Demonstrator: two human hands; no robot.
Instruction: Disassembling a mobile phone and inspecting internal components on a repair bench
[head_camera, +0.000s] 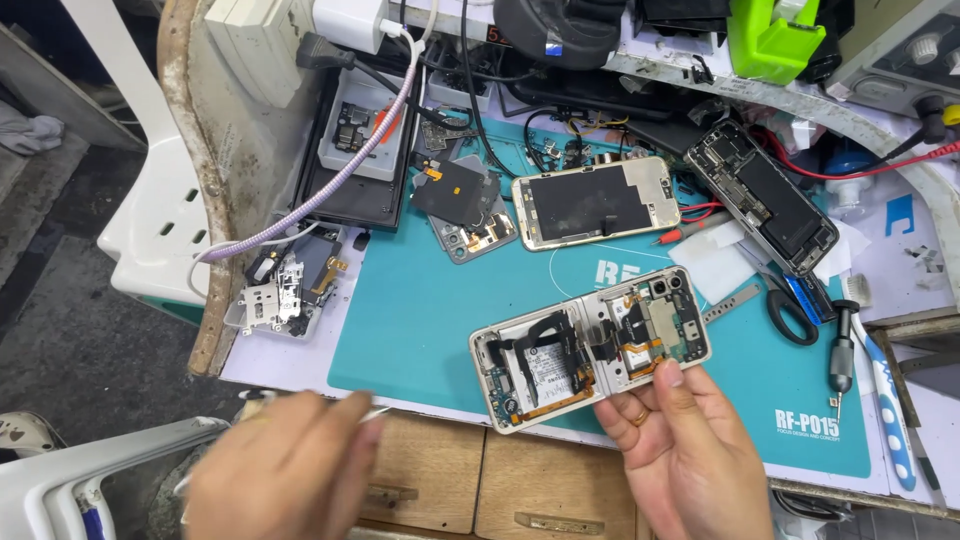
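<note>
Scissors, screwdriver, two opened phones (backs off) on teal mat

A white rectangular label sits on the battery inside the opened folding phone, just up and left of the right hand, with dark print too small to tell. White lettering is printed on the teal mat directly to the right of that hand, and more white lettering lies on the mat above the phone. Far up and left, behind cables, a small display glows with red digits.
</note>
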